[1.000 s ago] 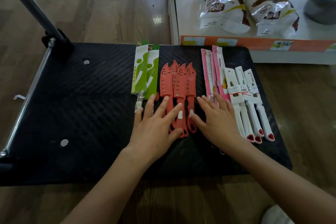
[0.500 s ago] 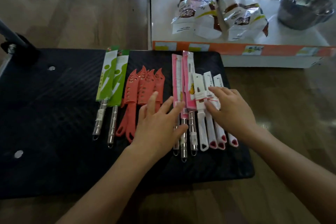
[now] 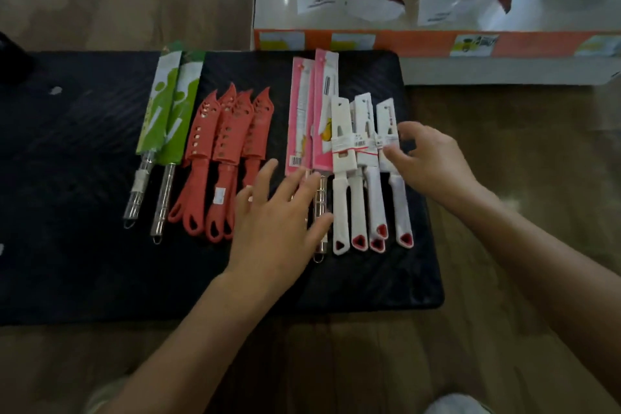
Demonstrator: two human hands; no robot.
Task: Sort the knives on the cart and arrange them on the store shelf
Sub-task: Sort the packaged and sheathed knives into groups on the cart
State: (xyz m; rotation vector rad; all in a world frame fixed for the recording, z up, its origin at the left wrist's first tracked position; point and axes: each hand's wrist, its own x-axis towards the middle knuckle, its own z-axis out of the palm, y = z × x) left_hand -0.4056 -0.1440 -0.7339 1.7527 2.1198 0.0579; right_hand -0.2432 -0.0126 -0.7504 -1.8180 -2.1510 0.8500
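1. Lying sorted on the cart (image 3: 67, 262): green-sleeved knives (image 3: 171, 104); red sheathed knives (image 3: 228, 144); likely light, stiff; lift by handles.
2. Left hand (image 3: 279, 212) flat, fingers straight, on pink-carded knives (image 3: 302, 118); sleeves probably slippery.
3. Right hand (image 3: 433, 161) curled at white knives (image 3: 366, 178); grip unclear.

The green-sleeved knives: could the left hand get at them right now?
Probably yes: the left hand holds nothing, and only the red knives lie flat between it and the green-sleeved knives, so nothing tall blocks it.

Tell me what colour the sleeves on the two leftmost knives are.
Green with white patches; the sleeves show best in the head view.
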